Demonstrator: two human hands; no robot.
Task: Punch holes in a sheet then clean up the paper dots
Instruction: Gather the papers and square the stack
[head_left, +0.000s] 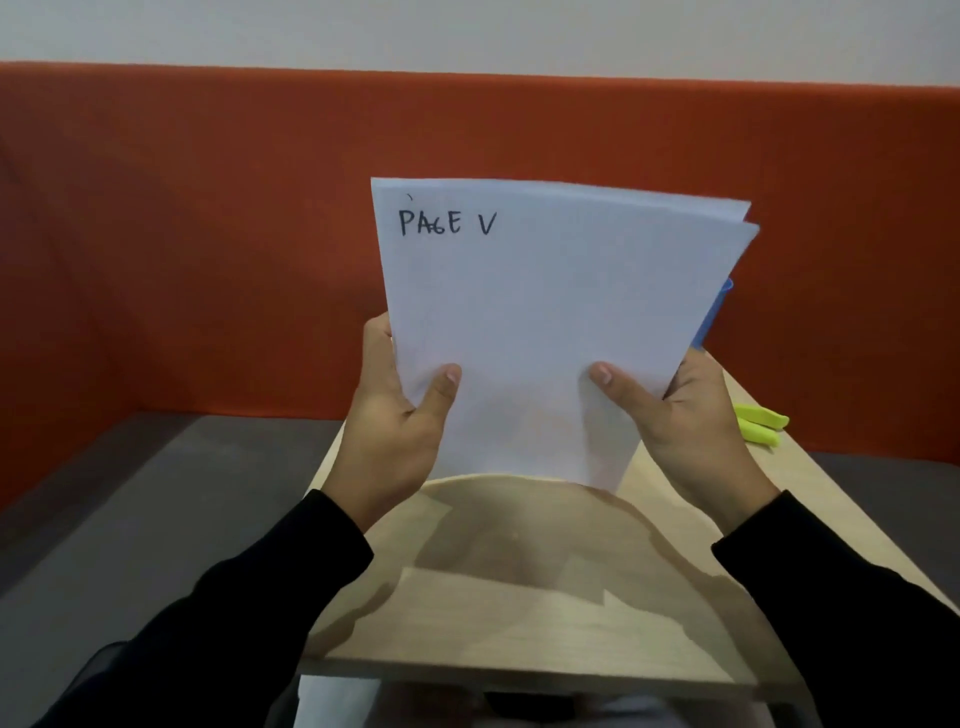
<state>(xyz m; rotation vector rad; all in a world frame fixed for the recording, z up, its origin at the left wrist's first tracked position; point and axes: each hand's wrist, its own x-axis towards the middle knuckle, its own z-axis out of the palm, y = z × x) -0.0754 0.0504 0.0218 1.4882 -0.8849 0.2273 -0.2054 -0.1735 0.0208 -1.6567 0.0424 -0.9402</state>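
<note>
A thin stack of white sheets (540, 312) stands upright above the small wooden table (519, 613), its lower edge near the tabletop. The front sheet reads "PAGE V" in its top left corner. My left hand (400, 415) grips the stack's lower left edge, thumb on the front. On the lower right edge my right hand (685, 410) holds it the same way. Both arms wear black sleeves. No hole punch is in view; the paper hides the far part of the table.
A blue object (714, 312) peeks out behind the paper's right edge. A yellow-green object (761, 423) lies on the table at the far right. An orange upholstered backrest (208, 234) and a grey seat (130, 519) surround the table.
</note>
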